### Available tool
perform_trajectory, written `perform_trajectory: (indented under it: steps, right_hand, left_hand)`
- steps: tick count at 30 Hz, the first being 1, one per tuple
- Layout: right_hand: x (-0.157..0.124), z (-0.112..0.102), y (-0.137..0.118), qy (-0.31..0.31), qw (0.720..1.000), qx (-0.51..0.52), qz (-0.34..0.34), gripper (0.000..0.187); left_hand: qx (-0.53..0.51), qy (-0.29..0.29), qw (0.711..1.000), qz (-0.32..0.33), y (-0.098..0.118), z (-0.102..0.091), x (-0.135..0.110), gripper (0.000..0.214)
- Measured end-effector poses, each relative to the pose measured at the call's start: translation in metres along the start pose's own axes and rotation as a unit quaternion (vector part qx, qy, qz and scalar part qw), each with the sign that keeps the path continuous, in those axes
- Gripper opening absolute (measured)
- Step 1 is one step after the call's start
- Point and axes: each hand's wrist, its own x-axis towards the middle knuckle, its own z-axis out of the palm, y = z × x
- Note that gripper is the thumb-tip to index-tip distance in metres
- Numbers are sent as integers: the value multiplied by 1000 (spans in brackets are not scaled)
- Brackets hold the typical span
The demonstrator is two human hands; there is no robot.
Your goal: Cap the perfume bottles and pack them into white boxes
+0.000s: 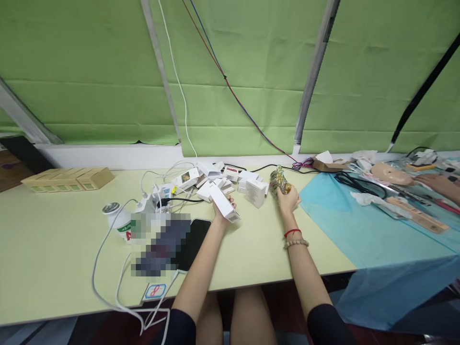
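My left hand (218,215) is closed around a long white box (223,202), which slants toward me and hides much of the palm. The near end of this box looks unfolded. In my right hand (288,200) is a shiny clear and gold bundle (278,179), gripped from its right side just above the table; its exact kind is not clear. Between the two hands stands an upright white box (256,192) with small print. Beyond my left hand lies a heap of white cartons (211,170), some printed.
At the left are a white can (117,215), a power adapter (144,205) with white cables, a black phone (194,242) and a blurred-out item. Tan boxes (68,179) line the back left. Blue sheeting (334,215) at right bears tools and a model head (391,173).
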Motion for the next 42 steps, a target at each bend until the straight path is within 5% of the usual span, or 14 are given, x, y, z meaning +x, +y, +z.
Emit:
perform_trajectory:
  steps: [11, 18, 23, 29, 42]
  right_hand:
    - [14, -9, 12, -62, 994, 84, 14, 49]
    - [16, -15, 17, 44, 998, 23, 26, 47]
    - [15, -10, 15, 2, 997, 76, 17, 53]
    - [9, -1, 8, -64, 993, 32, -96, 57]
    - [10, -4, 8, -76, 996, 18, -40, 53]
  left_hand:
    - [22, 41, 999, 26, -2, 9, -7, 38]
    - [30, 37, 999, 12, -1, 12, -10, 35]
    - [26, 43, 999, 18, -1, 14, -10, 35]
    - [19, 44, 999, 26, -1, 17, -13, 35]
    - [41, 58, 997, 8, -1, 20, -17, 30]
